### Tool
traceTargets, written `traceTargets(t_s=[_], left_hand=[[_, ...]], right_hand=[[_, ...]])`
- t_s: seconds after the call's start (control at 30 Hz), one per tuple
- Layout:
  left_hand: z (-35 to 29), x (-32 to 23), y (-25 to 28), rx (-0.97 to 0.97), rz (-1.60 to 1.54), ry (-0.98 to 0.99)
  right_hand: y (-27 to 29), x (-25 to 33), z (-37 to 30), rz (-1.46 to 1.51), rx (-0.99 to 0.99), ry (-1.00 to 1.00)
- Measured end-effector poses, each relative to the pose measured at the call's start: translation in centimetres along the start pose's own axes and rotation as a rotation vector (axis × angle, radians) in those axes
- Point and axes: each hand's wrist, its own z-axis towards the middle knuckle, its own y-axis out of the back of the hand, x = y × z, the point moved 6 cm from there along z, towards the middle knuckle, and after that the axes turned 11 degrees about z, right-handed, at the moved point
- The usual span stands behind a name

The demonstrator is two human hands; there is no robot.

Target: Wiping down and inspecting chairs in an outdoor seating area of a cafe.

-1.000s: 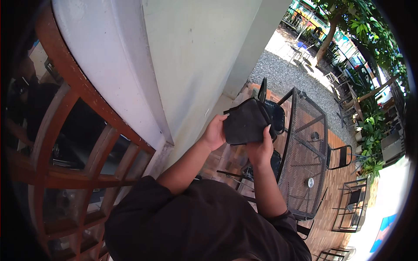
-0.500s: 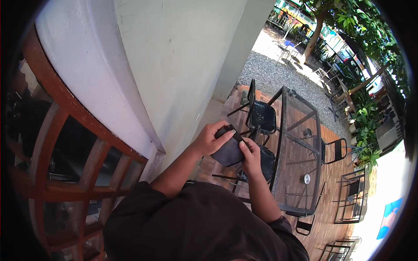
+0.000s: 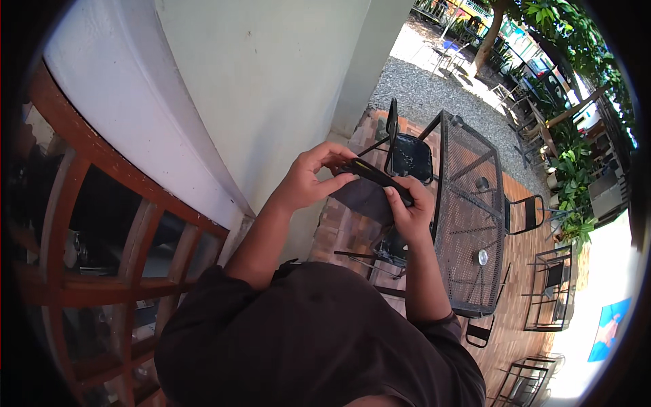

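Both my hands hold a flat black wallet-like pouch (image 3: 381, 179) in front of my chest. It is tilted, with its dark upper edge turned toward me and a thin dark panel hanging beneath. A small yellowish spot shows near its left end. My left hand (image 3: 308, 178) grips that left end, thumb below and fingers curled over the top, partly hidden. At the other end, my right hand (image 3: 412, 207) pinches the pouch, with the thumb on the near side. What lies inside the pouch, if anything, cannot be made out.
A black mesh table (image 3: 468, 217) stands just right of my hands, with a black chair (image 3: 412, 157) beside it. Close on my left are a pale wall (image 3: 264, 74) and a wooden-framed glass door (image 3: 135, 203). Gravel (image 3: 420, 88) lies beyond the tiled floor.
The pouch has been tilted so its upper edge faces me. My left hand has shifted left and up, my right hand right and up, and they are farther apart.
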Motion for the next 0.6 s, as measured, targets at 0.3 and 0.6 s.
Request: traceTargets(t_s=[0.3,0.6], left_hand=[[-1.4,2.2,0.2,-0.074,-0.262,0.042],[-0.9,0.1,0.1,-0.182,-0.064,-0.136]], right_hand=[[-0.1,0.3,-0.5,0.052,0.068,-0.025],[0.3,-0.5,-1.5,0.151,0.024,-0.148]])
